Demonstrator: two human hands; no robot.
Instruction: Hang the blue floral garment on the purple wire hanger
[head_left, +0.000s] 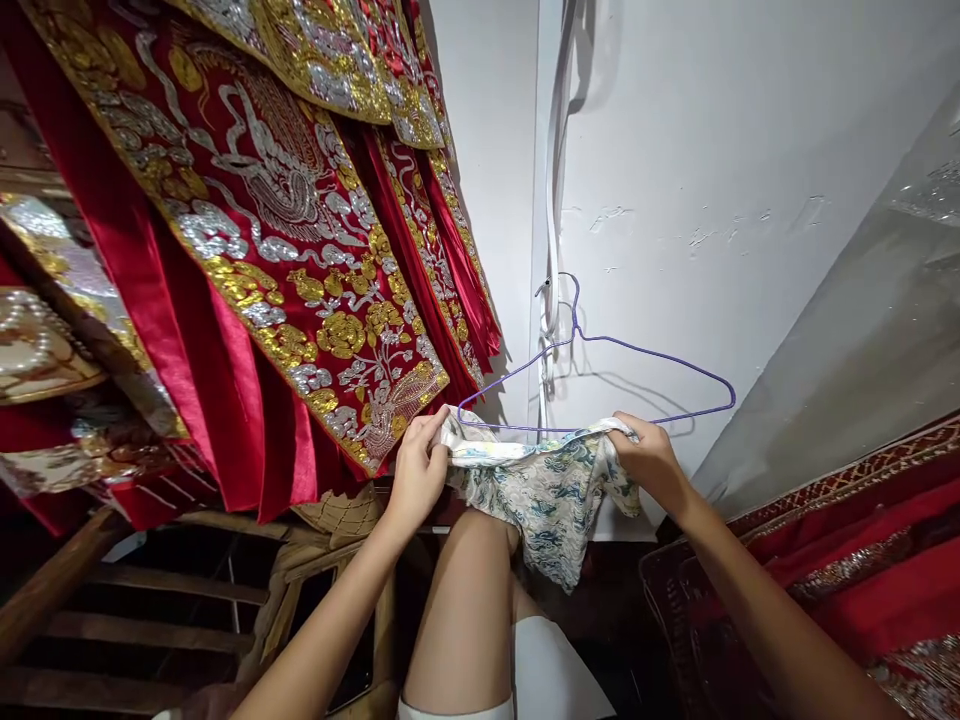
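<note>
A patterned garment (559, 500), white with blue, green and yellow figures, is stretched between my hands below a purple hanger (637, 348). My left hand (421, 455) pinches the garment's top edge at its left end, close to the hanger's left corner. At the other end my right hand (646, 455) grips the same edge, just under the hanger's bottom bar. The hanger hangs by its hook near a white strip on the wall. The garment's lower part drops in front of my legs.
Red embroidered costumes (285, 200) with gold and silver work hang at the left. Below them stands a wooden chair frame (150, 640). A white wall (712, 180) rises ahead. Plastic sheeting (862, 300) and more red beaded fabric (847, 560) are at the right.
</note>
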